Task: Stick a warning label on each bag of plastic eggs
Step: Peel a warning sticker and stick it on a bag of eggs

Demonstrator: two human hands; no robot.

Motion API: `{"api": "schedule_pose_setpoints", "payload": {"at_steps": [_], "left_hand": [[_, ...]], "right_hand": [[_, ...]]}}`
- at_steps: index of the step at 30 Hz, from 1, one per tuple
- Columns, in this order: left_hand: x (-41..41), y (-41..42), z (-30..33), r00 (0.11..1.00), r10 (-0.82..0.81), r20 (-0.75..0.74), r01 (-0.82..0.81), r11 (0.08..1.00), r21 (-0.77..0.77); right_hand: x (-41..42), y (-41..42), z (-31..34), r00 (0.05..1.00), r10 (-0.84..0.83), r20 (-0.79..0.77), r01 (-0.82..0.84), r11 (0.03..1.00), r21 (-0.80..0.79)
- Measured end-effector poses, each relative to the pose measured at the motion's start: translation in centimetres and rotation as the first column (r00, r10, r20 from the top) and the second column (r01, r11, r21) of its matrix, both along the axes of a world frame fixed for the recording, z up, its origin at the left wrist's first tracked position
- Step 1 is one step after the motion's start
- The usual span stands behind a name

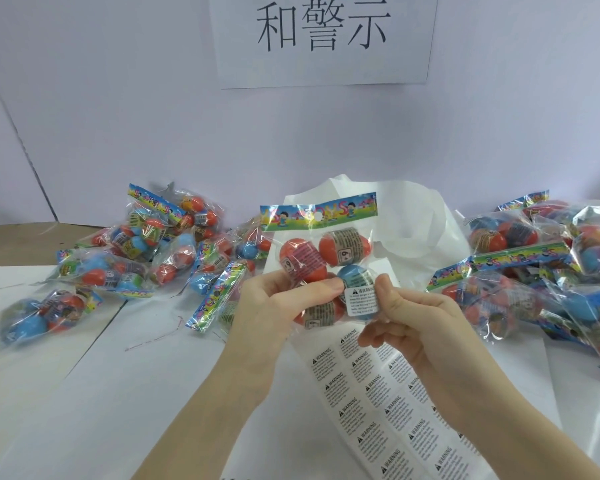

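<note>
With the bag (321,261) gripped in the left hand (274,306), the warning label (360,301) pinched by the right hand (409,317) should be smoothed flat, without creases.

- Table (84,410): white top across the lower frame, a seam running diagonally at lower left, faint red pen marks near centre-left.
- Brown strip (18,242) of surface at the far left edge, against the wall.
- Left pile (136,254) of egg bags, centre-left, loosely heaped, some overlapping.
- Right pile (541,271) of egg bags, right edge, denser heap.
- Label sheet (388,403), lower centre, flat, rows of warning labels, partly under the arms.
- Crumpled white paper (413,220), centre back, between the piles.
</note>
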State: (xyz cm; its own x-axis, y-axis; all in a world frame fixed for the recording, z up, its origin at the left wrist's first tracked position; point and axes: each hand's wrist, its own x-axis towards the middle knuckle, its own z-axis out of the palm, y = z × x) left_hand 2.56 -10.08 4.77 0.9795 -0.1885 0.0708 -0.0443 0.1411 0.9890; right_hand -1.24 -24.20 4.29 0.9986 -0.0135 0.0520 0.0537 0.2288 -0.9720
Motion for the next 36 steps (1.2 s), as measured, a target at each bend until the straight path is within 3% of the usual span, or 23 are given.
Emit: {"api": "schedule_pose_setpoints", "payload": {"at_steps": [7, 13, 17, 26, 32, 36], "left_hand": [[0.0, -0.11, -0.12, 0.999, 0.012, -0.031, -0.013, 1.0, -0.008], [-0.35, -0.33, -0.03, 0.997, -0.069, 0.027, 0.068, 0.997, 0.035], [-0.34, -0.5, -0.16, 0.998, -0.026, 0.052, 0.021, 0.996, 0.091], [-0.16, -0.1, 0.08, 1.0, -0.012, 0.009, 0.012, 1.0, 0.002], [-0.21, -0.17, -0.01, 0.999, -0.02, 0.034, 0.019, 0.999, 0.039], [-0.3, -0.21, 0.13, 0.999, -0.036, 0.017, 0.037, 0.999, -0.023]], "right_hand": [[-0.27, 0.74, -0.13, 0.989, -0.059, 0.139, 0.083, 0.981, -0.174], [-0.15, 0.57, -0.23, 0.982, -0.107, 0.156, 0.133, 0.977, -0.168], [-0.24, 0.54, -0.17, 0.974, -0.128, 0.187, 0.162, 0.97, -0.182], [-0.21, 0.22, -0.11, 0.984, 0.029, 0.176, 0.001, 0.986, -0.167], [-0.04, 0.14, -0.36, 0.98, -0.057, 0.189, 0.095, 0.975, -0.199], [0.15, 0.04, -0.54, 0.981, -0.075, 0.18, 0.108, 0.978, -0.18]]}}
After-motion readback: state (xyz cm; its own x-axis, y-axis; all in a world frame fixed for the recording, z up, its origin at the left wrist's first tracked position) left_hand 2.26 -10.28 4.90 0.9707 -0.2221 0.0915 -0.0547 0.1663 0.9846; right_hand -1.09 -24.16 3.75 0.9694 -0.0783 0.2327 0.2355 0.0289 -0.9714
